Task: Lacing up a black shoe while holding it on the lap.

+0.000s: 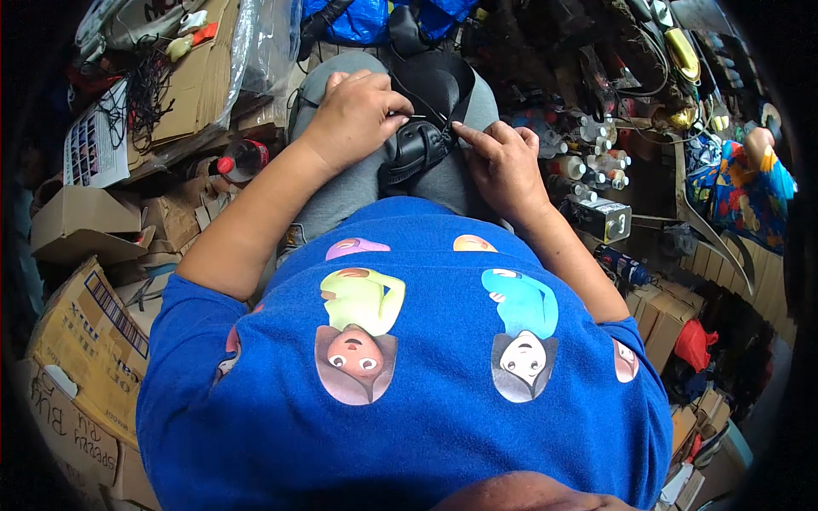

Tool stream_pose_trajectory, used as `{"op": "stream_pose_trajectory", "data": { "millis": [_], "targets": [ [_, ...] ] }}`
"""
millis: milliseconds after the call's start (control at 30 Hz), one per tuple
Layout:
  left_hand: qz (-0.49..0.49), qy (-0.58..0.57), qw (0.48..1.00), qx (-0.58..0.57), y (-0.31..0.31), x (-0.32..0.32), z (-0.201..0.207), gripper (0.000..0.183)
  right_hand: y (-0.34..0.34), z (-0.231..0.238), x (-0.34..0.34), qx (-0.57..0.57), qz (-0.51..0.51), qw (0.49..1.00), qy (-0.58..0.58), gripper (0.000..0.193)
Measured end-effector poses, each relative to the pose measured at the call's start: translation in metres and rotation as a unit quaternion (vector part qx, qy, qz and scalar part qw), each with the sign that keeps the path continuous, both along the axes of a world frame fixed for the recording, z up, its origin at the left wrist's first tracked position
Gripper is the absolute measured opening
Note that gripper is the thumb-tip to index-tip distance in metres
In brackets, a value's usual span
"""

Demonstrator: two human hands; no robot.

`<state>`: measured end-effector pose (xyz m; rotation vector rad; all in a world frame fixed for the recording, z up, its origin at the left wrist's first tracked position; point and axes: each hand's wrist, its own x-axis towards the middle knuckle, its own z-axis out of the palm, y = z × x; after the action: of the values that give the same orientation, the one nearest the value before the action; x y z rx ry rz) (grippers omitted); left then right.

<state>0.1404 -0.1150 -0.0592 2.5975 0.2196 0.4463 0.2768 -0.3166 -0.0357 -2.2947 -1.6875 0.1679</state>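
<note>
Across my lap lies a black leather-like piece (pixel 417 152) with a rounded, stitched body; I cannot tell whether it is a shoe or a bag part. A wide black strap (pixel 461 78) loops beyond it over my grey trousers. My left hand (pixel 358 115) is closed in a pinch on a thin shiny needle (pixel 416 116), which points right above the piece. At the piece's right edge, my right hand (pixel 504 162) pinches with the index finger stretched toward the strap; its thumb is partly hidden.
Several small plastic bottles (pixel 596 162) and a square can (pixel 603 220) stand close by my right arm. A red-capped bottle (pixel 244 162) lies left of my knee. Cardboard boxes (pixel 85 223) and flat cardboard (pixel 200 85) crowd the left side. Blue plastic sheeting (pixel 362 21) lies ahead.
</note>
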Motion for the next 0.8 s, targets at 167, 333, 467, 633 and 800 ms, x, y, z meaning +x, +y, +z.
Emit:
{"op": "stream_pose_trajectory", "data": {
  "millis": [167,333,467,633,800],
  "targets": [
    [0.007,-0.018,0.999,0.027,-0.003,0.01,-0.004,0.015,-0.002,-0.001,0.006,-0.019,-0.02,0.996,0.085,0.037],
    [-0.061,0.005,0.966,-0.25,0.002,0.02,-0.004,0.014,-0.001,0.0,0.015,-0.031,-0.035,0.987,0.157,0.038],
    [-0.065,0.007,0.989,-0.135,0.003,0.02,-0.002,0.015,-0.001,-0.001,0.018,-0.042,-0.04,0.986,0.156,0.038],
    [-0.046,0.042,0.995,-0.084,0.004,0.022,-0.009,0.019,0.005,-0.006,0.037,-0.036,-0.059,0.957,0.281,0.041],
    [-0.054,0.058,0.994,-0.075,0.006,0.025,-0.011,0.019,0.01,-0.014,0.052,-0.046,-0.034,0.944,0.326,0.045]
  ]
}}
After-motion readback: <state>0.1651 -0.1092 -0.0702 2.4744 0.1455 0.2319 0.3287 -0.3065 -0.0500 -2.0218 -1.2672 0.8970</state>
